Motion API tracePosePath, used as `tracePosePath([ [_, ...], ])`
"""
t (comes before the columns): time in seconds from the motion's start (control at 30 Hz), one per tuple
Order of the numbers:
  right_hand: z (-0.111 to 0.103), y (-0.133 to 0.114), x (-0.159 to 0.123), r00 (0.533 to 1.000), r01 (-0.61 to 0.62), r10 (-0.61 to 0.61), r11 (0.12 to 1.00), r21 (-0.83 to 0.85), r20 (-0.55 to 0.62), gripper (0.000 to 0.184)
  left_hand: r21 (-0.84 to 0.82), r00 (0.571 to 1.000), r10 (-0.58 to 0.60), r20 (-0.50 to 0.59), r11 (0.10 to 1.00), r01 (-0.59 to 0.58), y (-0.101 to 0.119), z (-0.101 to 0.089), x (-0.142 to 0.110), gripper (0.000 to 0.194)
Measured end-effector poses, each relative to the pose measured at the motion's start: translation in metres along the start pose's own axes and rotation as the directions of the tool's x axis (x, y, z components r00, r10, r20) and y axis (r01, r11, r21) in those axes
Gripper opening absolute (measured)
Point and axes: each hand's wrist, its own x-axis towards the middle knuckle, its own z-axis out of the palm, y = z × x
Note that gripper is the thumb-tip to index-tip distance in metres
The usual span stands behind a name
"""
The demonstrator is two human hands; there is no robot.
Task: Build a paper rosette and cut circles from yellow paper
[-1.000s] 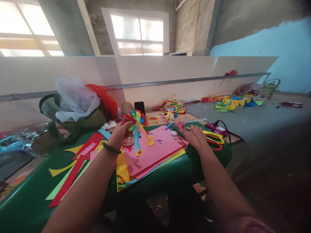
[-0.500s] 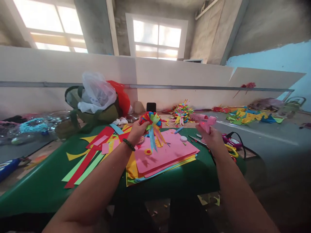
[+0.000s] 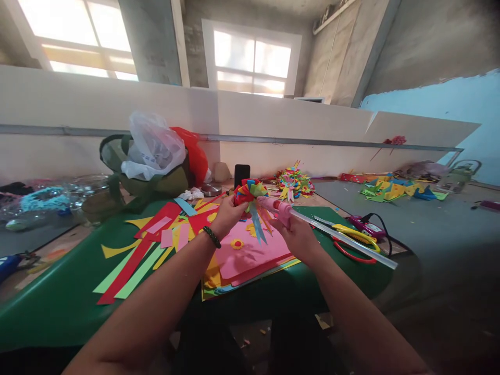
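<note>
Pinched in my left hand (image 3: 229,212) is a multicoloured paper rosette (image 3: 250,191) with blue and orange streamers hanging down. My right hand (image 3: 299,237) grips a pink glue gun (image 3: 280,208), its nozzle end at the right side of the rosette. A long clear glue stick (image 3: 351,242) sticks out of the gun's back towards the right. Whether the nozzle touches the paper, I cannot tell. Below both hands lies a stack of coloured sheets with pink paper (image 3: 234,265) on top, carrying small yellow paper flowers with red centres (image 3: 237,244).
Paper strips (image 3: 128,268) lie left on the green cover (image 3: 58,299). Scissors with yellow handles (image 3: 353,233) and a purple device with a black cable (image 3: 365,227) are at the right. Behind stand a pile of rosettes (image 3: 294,182), a phone (image 3: 242,176) and a bag (image 3: 156,179).
My right hand has brought the glue gun leftward to the rosette, and its glue stick now shows. The rosette has shifted slightly right and turned in my left hand.
</note>
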Motion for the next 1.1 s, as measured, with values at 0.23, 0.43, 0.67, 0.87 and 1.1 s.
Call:
tracePosePath([
  [0.23,0.0014,-0.0015,0.0026,0.999,0.019,-0.019,1.0,0.005,0.027,0.046,-0.007,0.998,-0.03,0.057,0.999,0.031,-0.0006,0.0032,-0.0024,0.015],
  [0.43,0.0006,0.0008,0.0029,0.999,-0.031,0.03,0.999,-0.035,-0.02,0.045,-0.01,0.999,-0.03,0.04,0.999,0.031,-0.0014,0.0034,-0.0032,0.015],
  [0.67,-0.0017,-0.0011,0.0019,0.998,0.026,-0.027,1.0,-0.014,-0.064,0.048,-0.035,0.996,-0.083,0.015,0.996,0.084,0.001,0.0038,-0.0039,0.014],
  [0.87,-0.0033,-0.0019,-0.0005,0.999,-0.022,0.025,0.999,-0.047,0.047,0.045,-0.058,0.996,-0.083,0.035,0.995,0.085,0.0011,0.0049,-0.0036,0.013],
  [1.1,-0.0069,-0.0031,0.0022,1.0,-0.001,0.001,1.0,-0.009,-0.005,0.043,-0.064,0.992,-0.1,0.075,0.992,0.105,0.0035,0.0051,-0.0065,0.014],
])
